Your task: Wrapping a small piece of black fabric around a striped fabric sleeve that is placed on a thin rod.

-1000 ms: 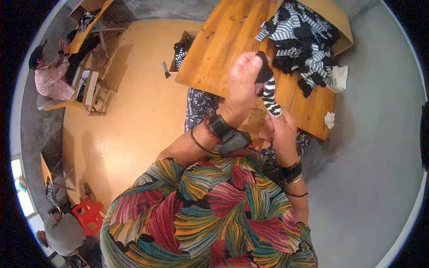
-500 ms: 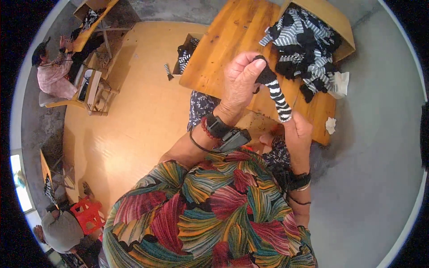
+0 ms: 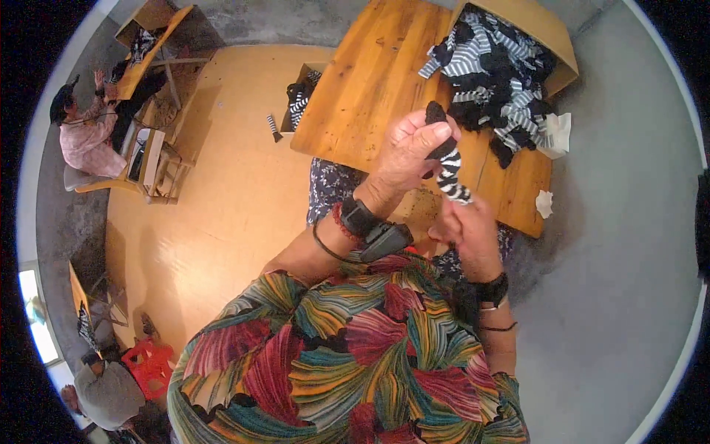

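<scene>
Raised over the near part of the wooden table, a small knitted sock [image 3: 449, 175], black with a white-striped section, stretches between my hands. My left hand [image 3: 410, 148] is closed around its black part, the thumb pressed on top and a black tip poking up above it. At the striped lower end, my right hand [image 3: 473, 233] has its fingers closed at the sock's edge; part of this grip is hidden. Beyond my hands, a heap of striped and black socks [image 3: 484, 63] spills from a tipped cardboard box [image 3: 563, 63] onto the wooden table [image 3: 362, 81].
Left of the table, an open carton [image 3: 305, 72] holds more striped socks, and one striped sock [image 3: 274, 128] lies beside it on the floor. White paper [image 3: 558, 137] sits by the heap. A co-worker [image 3: 89, 137] and another person [image 3: 111, 392] sit at the left.
My right hand has moved down and slightly left. The sock has gone from stretched to more bunched and upright, its black tip now showing above my left thumb. The view has shifted slightly.
</scene>
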A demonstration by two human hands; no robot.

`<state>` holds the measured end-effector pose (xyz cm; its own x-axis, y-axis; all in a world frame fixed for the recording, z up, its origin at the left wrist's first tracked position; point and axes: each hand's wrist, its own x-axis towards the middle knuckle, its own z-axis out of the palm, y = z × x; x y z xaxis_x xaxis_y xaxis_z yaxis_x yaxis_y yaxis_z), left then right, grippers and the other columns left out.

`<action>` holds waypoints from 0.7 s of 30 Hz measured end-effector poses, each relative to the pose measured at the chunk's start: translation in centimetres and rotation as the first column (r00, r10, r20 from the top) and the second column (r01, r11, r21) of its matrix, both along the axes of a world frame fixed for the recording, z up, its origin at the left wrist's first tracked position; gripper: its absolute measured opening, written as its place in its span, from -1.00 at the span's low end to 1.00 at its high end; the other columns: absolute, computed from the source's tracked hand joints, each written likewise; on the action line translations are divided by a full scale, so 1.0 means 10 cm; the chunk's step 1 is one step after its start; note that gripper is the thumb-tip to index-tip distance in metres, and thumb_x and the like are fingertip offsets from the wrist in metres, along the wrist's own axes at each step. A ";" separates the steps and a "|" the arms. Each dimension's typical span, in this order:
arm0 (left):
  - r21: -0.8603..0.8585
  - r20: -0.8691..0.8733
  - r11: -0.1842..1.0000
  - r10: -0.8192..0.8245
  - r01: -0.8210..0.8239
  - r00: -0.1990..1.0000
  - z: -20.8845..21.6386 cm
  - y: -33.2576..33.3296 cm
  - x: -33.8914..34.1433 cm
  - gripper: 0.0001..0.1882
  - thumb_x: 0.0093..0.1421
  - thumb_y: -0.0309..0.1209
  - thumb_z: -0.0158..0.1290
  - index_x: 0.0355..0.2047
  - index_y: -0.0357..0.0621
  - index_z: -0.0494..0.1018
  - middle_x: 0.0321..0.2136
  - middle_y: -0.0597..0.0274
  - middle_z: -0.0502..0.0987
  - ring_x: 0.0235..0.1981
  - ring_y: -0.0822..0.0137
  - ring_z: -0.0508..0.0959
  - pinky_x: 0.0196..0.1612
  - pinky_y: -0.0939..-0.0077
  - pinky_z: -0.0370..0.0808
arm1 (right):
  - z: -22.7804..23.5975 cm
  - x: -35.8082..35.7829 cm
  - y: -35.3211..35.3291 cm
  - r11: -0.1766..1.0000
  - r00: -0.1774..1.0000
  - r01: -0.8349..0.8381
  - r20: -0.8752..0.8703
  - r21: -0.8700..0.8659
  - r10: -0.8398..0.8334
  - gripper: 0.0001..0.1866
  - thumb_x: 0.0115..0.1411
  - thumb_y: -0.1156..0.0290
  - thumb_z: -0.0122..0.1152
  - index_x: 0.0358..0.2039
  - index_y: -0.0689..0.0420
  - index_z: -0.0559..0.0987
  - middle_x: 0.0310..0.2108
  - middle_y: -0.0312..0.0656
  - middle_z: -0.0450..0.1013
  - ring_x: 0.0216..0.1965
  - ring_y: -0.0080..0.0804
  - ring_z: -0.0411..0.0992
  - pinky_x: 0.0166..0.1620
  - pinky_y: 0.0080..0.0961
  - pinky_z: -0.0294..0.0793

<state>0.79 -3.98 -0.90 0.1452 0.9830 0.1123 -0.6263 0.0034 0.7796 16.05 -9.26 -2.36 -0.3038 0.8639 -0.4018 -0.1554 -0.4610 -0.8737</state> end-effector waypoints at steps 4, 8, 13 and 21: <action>-0.004 -0.042 0.992 0.126 -0.127 0.991 0.05 0.06 0.00 -0.76 0.10 -0.24 -0.02 -0.40 -0.17 0.41 -0.67 0.46 0.33 -0.72 0.64 0.28 -0.72 0.79 0.17 | -0.05 -0.23 -0.04 0.987 0.833 -0.144 -0.548 -0.078 0.078 -0.79 0.13 0.31 -0.05 -0.59 0.13 0.36 -0.74 -0.45 0.17 -0.74 -0.74 0.03 -0.67 -0.77 -0.04; -0.066 -0.018 0.983 0.172 -0.173 0.985 0.02 0.04 -0.17 -0.71 0.13 -0.22 -0.05 -0.37 -0.22 0.43 -0.65 0.41 0.39 -0.78 0.65 0.22 -0.75 0.78 0.11 | -0.12 -0.12 0.07 0.998 1.000 0.024 0.017 0.066 -0.025 -0.82 0.13 0.35 -0.05 -0.51 0.17 0.41 -0.74 -0.47 0.17 -0.70 -0.74 0.14 -0.64 -0.74 0.11; -0.067 -0.165 0.994 0.073 -0.085 0.984 0.01 0.07 -0.29 -0.68 0.15 -0.22 -0.10 -0.43 -0.28 0.44 -0.69 0.33 0.40 -0.84 0.63 0.17 -0.81 0.77 0.09 | 0.20 0.16 0.10 0.829 0.845 -0.214 0.524 0.516 -0.108 -0.77 0.14 0.35 -0.04 -0.49 0.27 0.44 -0.70 -0.38 0.28 -0.72 -0.68 0.25 -0.67 -0.68 0.26; -0.105 -0.020 0.980 0.170 -0.171 0.985 -0.02 0.04 -0.08 -0.71 0.16 -0.23 -0.09 -0.41 -0.24 0.42 -0.68 0.37 0.37 -0.81 0.62 0.21 -0.77 0.76 0.15 | -0.20 0.02 0.10 0.817 0.914 -0.056 0.359 0.573 -0.189 -0.73 0.14 0.33 -0.02 -0.58 0.25 0.42 -0.69 -0.37 0.26 -0.65 -0.67 0.24 -0.61 -0.69 0.22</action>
